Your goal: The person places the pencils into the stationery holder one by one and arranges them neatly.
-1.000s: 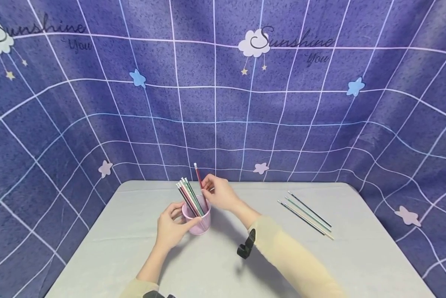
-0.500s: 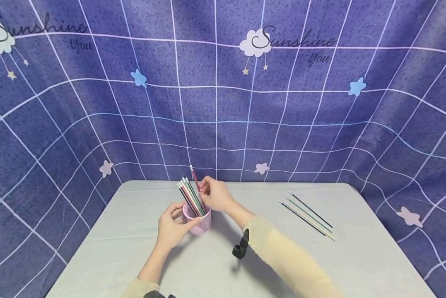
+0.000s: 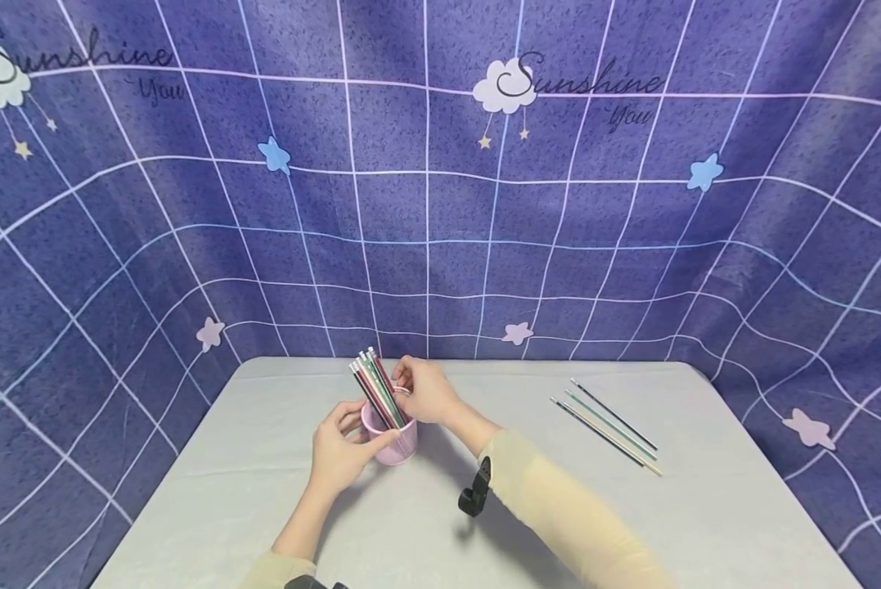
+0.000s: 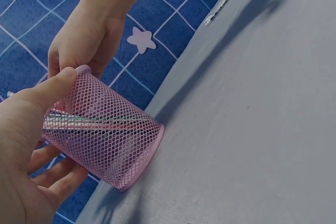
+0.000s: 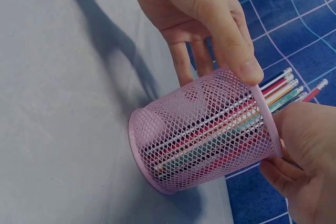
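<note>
A pink mesh pencil cup (image 3: 403, 448) stands on the table, tilted in neither hand as far as the head view shows. Several pencils (image 3: 375, 388) with white eraser ends lean left inside it, a red pencil (image 5: 317, 89) among them. My left hand (image 3: 337, 454) holds the cup near its rim, thumb in front and fingers behind. My right hand (image 3: 429, 391) is at the far right of the rim, fingers bent, close beside the red pencil. Its fingertips are partly hidden, so whether they pinch the rim, the pencil or nothing is unclear.
On the right of the grey-covered table (image 3: 499, 507) lie several loose pencils (image 3: 609, 425), slanting side by side. A blue gridded curtain (image 3: 558, 270) rises at the back and both sides. A black wrist mount (image 3: 473, 491) sits on the right sleeve.
The red pencil, earlier gripped by my right hand and sticking up high, has gone down into the cup against the bundle. My right hand has moved slightly left and lower; the left stays.
</note>
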Demonstrator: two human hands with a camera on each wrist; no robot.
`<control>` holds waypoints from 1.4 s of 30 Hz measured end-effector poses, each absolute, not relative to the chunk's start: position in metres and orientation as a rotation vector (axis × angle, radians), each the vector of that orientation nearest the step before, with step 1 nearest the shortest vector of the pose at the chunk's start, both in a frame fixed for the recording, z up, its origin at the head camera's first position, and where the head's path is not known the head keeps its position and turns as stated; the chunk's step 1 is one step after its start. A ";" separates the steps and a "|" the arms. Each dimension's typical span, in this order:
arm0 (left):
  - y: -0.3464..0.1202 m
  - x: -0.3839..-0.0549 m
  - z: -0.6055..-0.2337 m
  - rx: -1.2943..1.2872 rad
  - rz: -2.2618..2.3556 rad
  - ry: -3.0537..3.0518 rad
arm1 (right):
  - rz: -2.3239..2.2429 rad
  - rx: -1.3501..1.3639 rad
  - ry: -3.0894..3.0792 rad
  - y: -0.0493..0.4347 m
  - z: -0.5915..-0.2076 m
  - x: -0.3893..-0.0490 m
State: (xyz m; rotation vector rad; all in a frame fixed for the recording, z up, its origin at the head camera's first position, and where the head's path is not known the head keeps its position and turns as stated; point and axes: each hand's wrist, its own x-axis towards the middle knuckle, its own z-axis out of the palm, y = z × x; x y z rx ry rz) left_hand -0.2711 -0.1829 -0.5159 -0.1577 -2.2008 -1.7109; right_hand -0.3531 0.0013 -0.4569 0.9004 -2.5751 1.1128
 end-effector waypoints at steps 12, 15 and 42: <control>-0.183 -0.272 -0.516 -0.139 -1.676 -2.208 | 1.039 0.870 -2.557 -0.007 -0.457 -0.360; -0.183 -0.271 -0.516 -0.136 -1.678 -2.210 | 1.041 0.883 -2.545 -0.005 -0.453 -0.358; -0.181 -0.270 -0.513 -0.105 -1.737 -2.198 | 0.799 0.654 -2.568 0.190 -0.391 -0.348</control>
